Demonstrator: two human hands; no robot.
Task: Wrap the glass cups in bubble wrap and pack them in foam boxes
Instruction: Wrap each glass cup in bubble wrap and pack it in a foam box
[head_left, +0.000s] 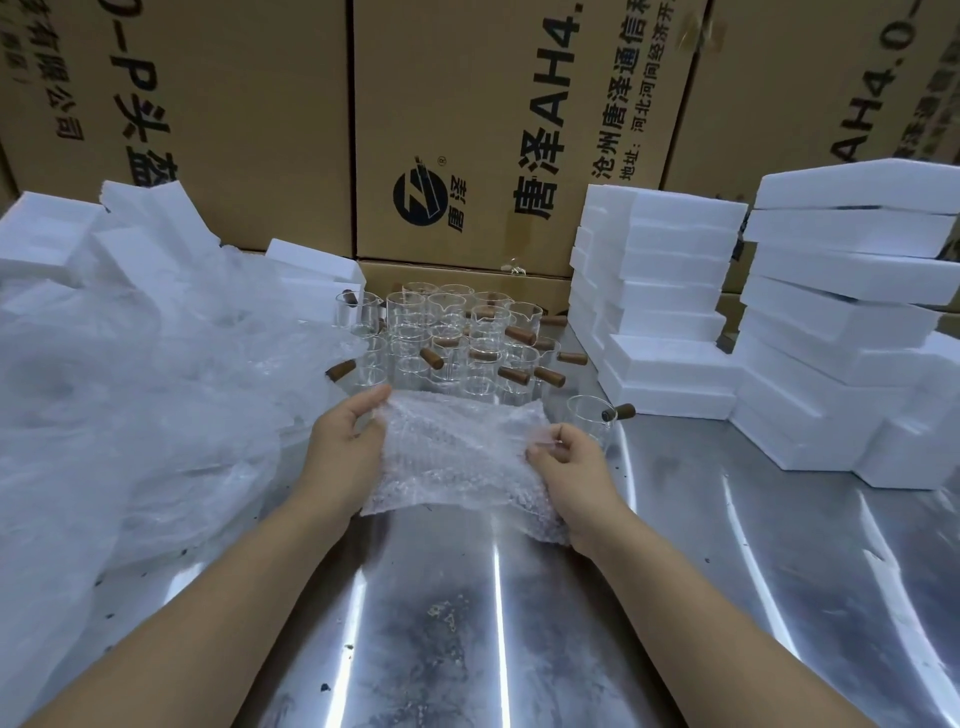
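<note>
Two bare hands hold a sheet of bubble wrap (457, 457) between them, just above a steel table (519, 623). The left hand (345, 447) grips the sheet's left edge between fingers and thumb. The right hand (571, 460) pinches its right edge with curled fingers. Whether anything lies inside the sheet cannot be told. Just beyond the right hand stands a single glass cup (589, 418) with a brown wooden handle. Beyond both hands, a crowded cluster of the same glass cups (452, 338) stands upright. Farther right of the right hand, white foam boxes (670, 301) rise in stacks. Left of the left hand lies a crumpled heap of clear plastic film (130, 395). Printed cardboard cartons (467, 130) form the back wall.
</note>
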